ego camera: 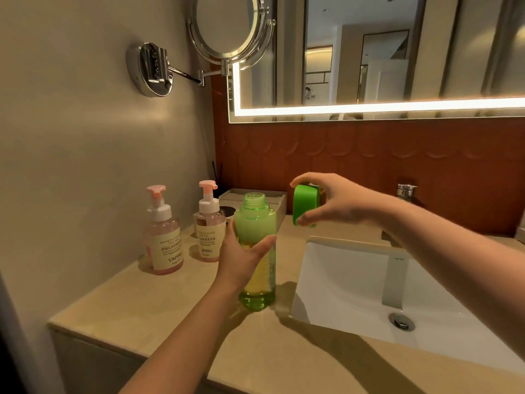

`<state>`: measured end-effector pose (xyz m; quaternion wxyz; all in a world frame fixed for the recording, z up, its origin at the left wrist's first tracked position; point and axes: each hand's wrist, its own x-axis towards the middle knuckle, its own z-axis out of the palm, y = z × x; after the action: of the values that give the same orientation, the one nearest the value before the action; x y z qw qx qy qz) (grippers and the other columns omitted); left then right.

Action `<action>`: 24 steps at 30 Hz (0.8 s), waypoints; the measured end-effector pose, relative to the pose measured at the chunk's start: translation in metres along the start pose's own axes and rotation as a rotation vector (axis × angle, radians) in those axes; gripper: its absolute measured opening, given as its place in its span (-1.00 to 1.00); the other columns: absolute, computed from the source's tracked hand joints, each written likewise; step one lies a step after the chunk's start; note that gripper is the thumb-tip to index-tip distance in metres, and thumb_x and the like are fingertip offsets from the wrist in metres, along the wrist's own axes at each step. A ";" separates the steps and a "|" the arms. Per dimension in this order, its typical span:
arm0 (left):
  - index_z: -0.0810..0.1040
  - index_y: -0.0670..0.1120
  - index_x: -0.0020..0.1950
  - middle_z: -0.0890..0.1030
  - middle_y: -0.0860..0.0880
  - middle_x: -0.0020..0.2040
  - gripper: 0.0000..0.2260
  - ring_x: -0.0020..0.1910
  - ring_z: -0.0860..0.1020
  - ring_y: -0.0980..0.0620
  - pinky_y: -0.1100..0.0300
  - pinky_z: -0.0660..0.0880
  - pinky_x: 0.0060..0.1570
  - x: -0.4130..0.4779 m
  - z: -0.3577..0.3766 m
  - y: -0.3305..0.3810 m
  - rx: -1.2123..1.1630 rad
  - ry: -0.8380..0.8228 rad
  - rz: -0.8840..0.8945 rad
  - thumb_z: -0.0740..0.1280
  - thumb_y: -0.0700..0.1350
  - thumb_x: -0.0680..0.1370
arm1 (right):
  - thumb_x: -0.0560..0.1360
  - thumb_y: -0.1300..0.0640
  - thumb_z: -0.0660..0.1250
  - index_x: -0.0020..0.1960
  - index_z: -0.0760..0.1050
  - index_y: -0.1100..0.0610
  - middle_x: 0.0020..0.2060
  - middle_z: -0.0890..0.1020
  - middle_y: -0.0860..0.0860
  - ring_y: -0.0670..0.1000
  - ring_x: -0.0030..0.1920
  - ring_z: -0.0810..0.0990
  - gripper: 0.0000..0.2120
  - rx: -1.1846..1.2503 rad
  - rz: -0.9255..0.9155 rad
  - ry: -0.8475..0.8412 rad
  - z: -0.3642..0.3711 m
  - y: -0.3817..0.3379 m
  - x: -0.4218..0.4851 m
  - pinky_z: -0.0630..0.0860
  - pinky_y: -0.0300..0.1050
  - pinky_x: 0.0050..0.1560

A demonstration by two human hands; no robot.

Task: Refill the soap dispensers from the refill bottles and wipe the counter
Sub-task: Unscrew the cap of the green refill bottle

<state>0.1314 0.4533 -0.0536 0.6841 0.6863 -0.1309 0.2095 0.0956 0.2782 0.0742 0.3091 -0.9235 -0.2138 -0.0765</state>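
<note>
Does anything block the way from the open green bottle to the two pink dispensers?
Nothing lies between the translucent green plastic refill bottle and the two pink soap dispensers, but their pump heads are on.

Translucent plastic bottle [257, 251] — glossy; counter [159, 302] perhaps polished stone.

The person is showing two arms. The left forearm [181, 336] and the right forearm [454, 237] are showing bare along their whole visible length, wrists included. The left grip [241, 260] and the right grip [332, 200] are likewise showing bare. Nail detail is appearing too blurred to tell.
</note>
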 end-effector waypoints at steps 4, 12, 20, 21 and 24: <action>0.26 0.11 0.26 0.46 0.17 0.02 -0.46 0.00 0.47 0.20 0.23 0.40 -0.03 0.023 0.002 -0.007 0.117 0.005 -0.012 0.47 -0.03 0.39 | 0.28 0.13 0.54 0.13 0.34 0.02 -0.04 0.46 -0.06 -0.07 -0.06 0.51 -0.47 0.084 0.087 0.159 0.032 0.026 0.000 0.52 -0.30 -0.18; 0.11 0.14 0.42 0.31 -0.06 0.34 -0.22 0.32 0.34 -0.09 -0.18 0.37 0.27 0.068 0.006 -0.032 0.335 0.062 -0.122 0.46 0.16 0.33 | 0.28 0.11 0.55 0.31 0.27 0.01 0.14 0.44 -0.02 -0.04 0.11 0.44 -0.30 0.192 0.185 0.078 0.104 0.058 0.009 0.52 -0.18 0.05; 0.11 0.05 0.37 0.30 -0.07 0.33 -0.29 0.32 0.31 -0.08 -0.13 0.34 0.30 0.090 0.007 -0.042 0.399 0.065 -0.115 0.44 0.12 0.37 | 0.34 -0.04 0.49 0.34 0.23 -0.06 0.22 0.40 -0.06 -0.10 0.13 0.40 -0.32 0.137 0.167 0.015 0.151 0.072 0.021 0.47 -0.24 0.13; 0.11 0.03 0.36 0.30 -0.08 0.33 -0.31 0.33 0.30 -0.08 -0.12 0.33 0.30 0.090 0.008 -0.042 0.412 0.068 -0.108 0.43 0.12 0.38 | 0.35 -0.05 0.48 0.35 0.22 -0.07 0.22 0.40 -0.07 -0.09 0.14 0.41 -0.33 0.132 0.159 0.015 0.155 0.073 0.022 0.48 -0.24 0.14; 0.09 0.03 0.33 0.28 -0.10 0.35 -0.34 0.35 0.28 -0.11 -0.11 0.32 0.31 0.092 0.010 -0.041 0.452 0.074 -0.116 0.41 0.13 0.40 | 0.34 -0.08 0.48 0.37 0.18 -0.09 0.24 0.40 -0.07 -0.06 0.19 0.41 -0.29 0.081 0.157 -0.003 0.165 0.076 0.027 0.48 -0.15 0.20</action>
<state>0.2329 0.4542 -0.0466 0.5282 0.8203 -0.0157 0.2190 0.1547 0.3327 -0.0912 0.3509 -0.9243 -0.1442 -0.0419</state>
